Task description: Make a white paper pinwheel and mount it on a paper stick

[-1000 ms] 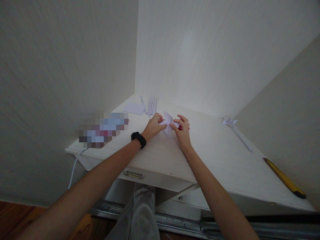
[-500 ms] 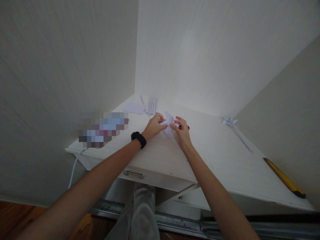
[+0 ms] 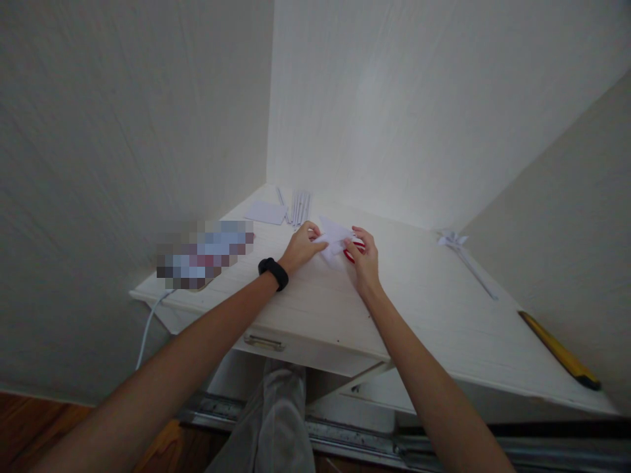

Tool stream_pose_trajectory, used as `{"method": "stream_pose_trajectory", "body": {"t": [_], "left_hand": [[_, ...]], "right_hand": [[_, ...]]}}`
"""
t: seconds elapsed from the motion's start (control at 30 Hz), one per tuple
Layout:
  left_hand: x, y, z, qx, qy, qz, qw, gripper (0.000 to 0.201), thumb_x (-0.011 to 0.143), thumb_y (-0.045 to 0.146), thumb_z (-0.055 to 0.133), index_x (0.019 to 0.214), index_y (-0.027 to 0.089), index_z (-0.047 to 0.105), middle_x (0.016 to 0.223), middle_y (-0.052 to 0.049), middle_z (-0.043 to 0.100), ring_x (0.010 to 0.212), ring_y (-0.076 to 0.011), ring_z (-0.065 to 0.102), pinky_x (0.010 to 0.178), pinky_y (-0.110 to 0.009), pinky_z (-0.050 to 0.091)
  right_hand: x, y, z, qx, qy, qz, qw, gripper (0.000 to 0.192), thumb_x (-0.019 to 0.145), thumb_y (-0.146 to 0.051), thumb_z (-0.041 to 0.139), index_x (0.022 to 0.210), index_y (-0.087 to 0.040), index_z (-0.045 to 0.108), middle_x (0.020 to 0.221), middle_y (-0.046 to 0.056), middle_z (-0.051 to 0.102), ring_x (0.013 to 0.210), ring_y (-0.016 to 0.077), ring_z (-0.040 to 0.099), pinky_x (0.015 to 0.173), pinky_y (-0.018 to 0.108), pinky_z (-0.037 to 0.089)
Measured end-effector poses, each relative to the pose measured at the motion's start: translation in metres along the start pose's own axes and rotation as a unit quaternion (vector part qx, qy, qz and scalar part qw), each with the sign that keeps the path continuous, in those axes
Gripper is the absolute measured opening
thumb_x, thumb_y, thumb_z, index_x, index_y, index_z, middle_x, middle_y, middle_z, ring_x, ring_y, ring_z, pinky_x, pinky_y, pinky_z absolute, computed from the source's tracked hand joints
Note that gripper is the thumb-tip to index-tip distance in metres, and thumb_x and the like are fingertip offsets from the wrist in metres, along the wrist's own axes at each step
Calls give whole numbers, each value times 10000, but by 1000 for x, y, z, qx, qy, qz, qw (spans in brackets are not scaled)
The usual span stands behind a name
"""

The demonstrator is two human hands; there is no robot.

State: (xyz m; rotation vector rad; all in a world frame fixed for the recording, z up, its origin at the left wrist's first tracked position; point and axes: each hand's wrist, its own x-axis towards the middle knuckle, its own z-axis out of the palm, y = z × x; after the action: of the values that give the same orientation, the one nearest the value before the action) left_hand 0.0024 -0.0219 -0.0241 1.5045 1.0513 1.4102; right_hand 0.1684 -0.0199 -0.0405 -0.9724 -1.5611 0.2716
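Head view | both hands (image 3: 335, 253) pinch folded paper (image 3: 335, 236) | long axis left-right, tip pointing left

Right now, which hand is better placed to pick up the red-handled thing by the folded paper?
Right. The right hand already lies against the red-handled thing, probably scissors, while the left hand pinches the far side of the folded paper.

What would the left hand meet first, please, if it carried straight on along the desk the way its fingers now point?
Most likely the folded white paper that the left hand already pinches; just beyond comes the right hand on the paper's other side, over something red. Depth is hard to judge.
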Motion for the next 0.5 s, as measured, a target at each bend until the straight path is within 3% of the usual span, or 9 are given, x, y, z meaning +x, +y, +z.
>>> {"method": "stream_pose_trajectory", "body": {"t": [0.2, 0.5], "left_hand": [[-1, 0, 0, 3, -10, -17, 1000, 294, 627, 163, 656, 808, 192, 427, 761, 17, 569, 732, -130, 567, 661, -246, 399], [0, 0, 1, -7, -9, -21, 1000, 305, 612, 156, 665, 807, 192, 434, 764, 19, 547, 725, -124, 544, 671, -246, 394]], "right_hand": [[1, -20, -6, 26, 30, 35, 999, 163, 803, -376, 565, 858, -222, 572, 1143, 80, 557, 1060, 197, 514, 797, 344, 480], [-3, -42, -8, -134, 28, -67, 988, 58, 837, -269, 522, 811, -233, 559, 1010, 60, 587, 994, 216, 506, 859, 402, 392]]}}
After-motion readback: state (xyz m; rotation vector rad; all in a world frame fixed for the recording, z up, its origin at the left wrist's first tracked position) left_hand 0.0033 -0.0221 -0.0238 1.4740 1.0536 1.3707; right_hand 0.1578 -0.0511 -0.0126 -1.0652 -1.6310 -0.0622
